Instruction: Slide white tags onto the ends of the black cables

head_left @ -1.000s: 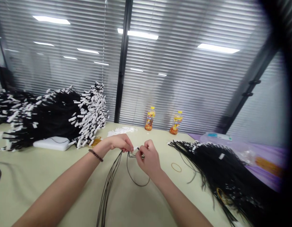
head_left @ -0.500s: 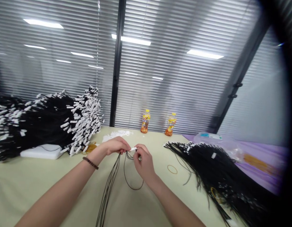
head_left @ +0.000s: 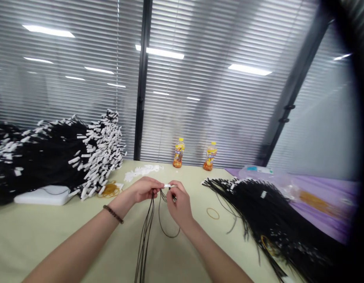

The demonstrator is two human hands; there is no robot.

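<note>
Near the middle of the table, my left hand (head_left: 147,189) is closed on a bunch of thin black cords (head_left: 146,232) that hang down toward the near edge. Its fingertips pinch one end of a small white tube (head_left: 167,186). Close on the right, my right hand (head_left: 178,199) is closed, with thumb and forefinger at the tube's other end. One cord loops down between the hands. Fingers hide part of the tube and the cord ends.
White-tipped black cords (head_left: 102,153) are piled at the left by a white block (head_left: 43,196) and rubber bands (head_left: 109,190). White pieces (head_left: 143,170) and two bottles (head_left: 178,153) stand behind. More black cords (head_left: 276,212) lie right, beside a loose band (head_left: 213,213).
The hanging cords have swung a little to the right. Both hands stay together at the white tube, which now looks more level. The whole view has shifted slightly.
</note>
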